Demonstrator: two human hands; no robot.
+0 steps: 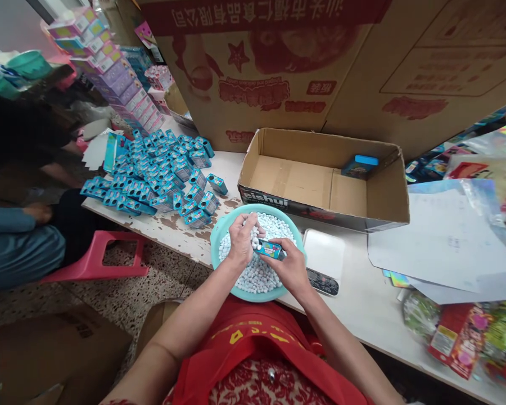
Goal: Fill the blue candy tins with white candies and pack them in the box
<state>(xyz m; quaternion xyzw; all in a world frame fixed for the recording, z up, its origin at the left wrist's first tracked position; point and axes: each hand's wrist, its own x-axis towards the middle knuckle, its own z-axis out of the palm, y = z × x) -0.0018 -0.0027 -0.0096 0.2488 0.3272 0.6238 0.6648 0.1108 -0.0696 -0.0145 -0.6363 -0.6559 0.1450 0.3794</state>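
Observation:
A light green bowl (216, 247) full of small white candies (257, 278) stands at the table's front edge. Over it, my left hand (241, 239) is cupped around a handful of the candies. My right hand (290, 264) grips a small blue candy box (270, 249), tilted on its side, its end against the candies at my left fingers. The box's opening is hidden by the left hand and the candies.
Many blue boxes (160, 169) stand crowded at the left of the table. Behind the bowl is an open carton (287, 169) with one blue-capped box (360, 167) inside. A white scale (324, 253) lies right of the bowl, near paper sheets (438, 236). A person sits at the left by a pink stool (95, 264).

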